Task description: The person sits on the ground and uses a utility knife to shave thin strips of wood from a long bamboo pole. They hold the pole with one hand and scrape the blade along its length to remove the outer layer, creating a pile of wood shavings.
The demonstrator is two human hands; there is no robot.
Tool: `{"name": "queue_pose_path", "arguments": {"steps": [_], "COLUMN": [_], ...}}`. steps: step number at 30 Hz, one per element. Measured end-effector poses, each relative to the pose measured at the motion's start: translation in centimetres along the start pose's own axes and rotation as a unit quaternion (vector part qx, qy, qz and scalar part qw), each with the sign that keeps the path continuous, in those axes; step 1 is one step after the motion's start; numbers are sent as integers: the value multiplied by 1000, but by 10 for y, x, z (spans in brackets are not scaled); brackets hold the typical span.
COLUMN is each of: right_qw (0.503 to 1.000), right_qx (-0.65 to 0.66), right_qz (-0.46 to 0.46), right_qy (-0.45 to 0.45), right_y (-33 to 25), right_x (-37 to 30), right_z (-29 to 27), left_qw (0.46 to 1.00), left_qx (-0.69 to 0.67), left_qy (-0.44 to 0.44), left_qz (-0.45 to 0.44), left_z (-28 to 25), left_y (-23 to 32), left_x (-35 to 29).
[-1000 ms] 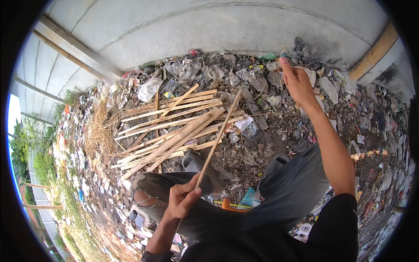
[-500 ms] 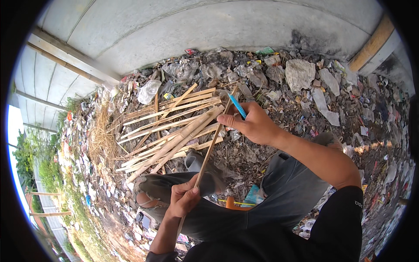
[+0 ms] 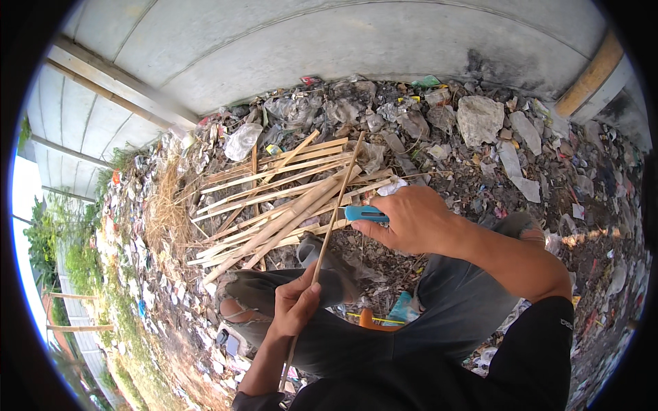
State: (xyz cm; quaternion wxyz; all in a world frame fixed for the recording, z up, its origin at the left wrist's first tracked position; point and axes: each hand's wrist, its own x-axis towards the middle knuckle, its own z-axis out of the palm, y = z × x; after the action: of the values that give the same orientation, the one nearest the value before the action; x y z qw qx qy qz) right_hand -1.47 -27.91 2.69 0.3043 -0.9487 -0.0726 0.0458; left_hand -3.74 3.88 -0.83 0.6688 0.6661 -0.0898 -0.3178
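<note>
My left hand [image 3: 296,305] is closed around a thin bamboo strip [image 3: 330,231], which slants from beside my left forearm up toward the far right. In my right hand [image 3: 419,218] is a blue utility knife [image 3: 366,213], its front end pointing left at the strip's middle. The blade is too small to make out, so I cannot tell whether it touches the strip. Beyond the left hand, a loose pile of split bamboo strips [image 3: 281,212] lies on the ground, with the held strip crossing over its right side.
My bent legs [image 3: 452,288] frame the work. Between them lie an orange-handled tool [image 3: 368,319] and a blue-green piece of plastic [image 3: 404,309]. Litter and rubble cover the ground, with a big pale stone [image 3: 480,118] at the far right. A grey wall [image 3: 356,41] stands behind.
My right hand has come nearer along the strip, and the utility knife has turned from pointing away to lying nearly crosswise. The left hand keeps its grip on the strip.
</note>
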Motion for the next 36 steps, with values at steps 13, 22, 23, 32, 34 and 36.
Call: {"name": "queue_pose_path", "arguments": {"steps": [13, 22, 23, 32, 34, 36], "right_qw": [989, 980, 985, 991, 992, 993], "right_qx": [-27, -191, -163, 92, 101, 108], "right_qz": [-48, 30, 41, -54, -56, -47], "right_qy": [136, 53, 24, 77, 56, 26], "right_y": [5, 25, 29, 15, 7, -1], "right_x": [9, -3, -2, 9, 6, 2], "right_z": [34, 25, 23, -2, 7, 13], "left_qw": [996, 998, 997, 999, 1000, 1000], "left_qx": [75, 12, 6, -17, -3, 0], "left_qy": [12, 67, 71, 33, 19, 6], "left_qz": [-37, 18, 20, -10, -13, -10], "left_z": [14, -1, -2, 4, 4, 5], "left_y": [2, -3, -3, -1, -5, -5], "left_x": [8, 5, 4, 8, 6, 5]}}
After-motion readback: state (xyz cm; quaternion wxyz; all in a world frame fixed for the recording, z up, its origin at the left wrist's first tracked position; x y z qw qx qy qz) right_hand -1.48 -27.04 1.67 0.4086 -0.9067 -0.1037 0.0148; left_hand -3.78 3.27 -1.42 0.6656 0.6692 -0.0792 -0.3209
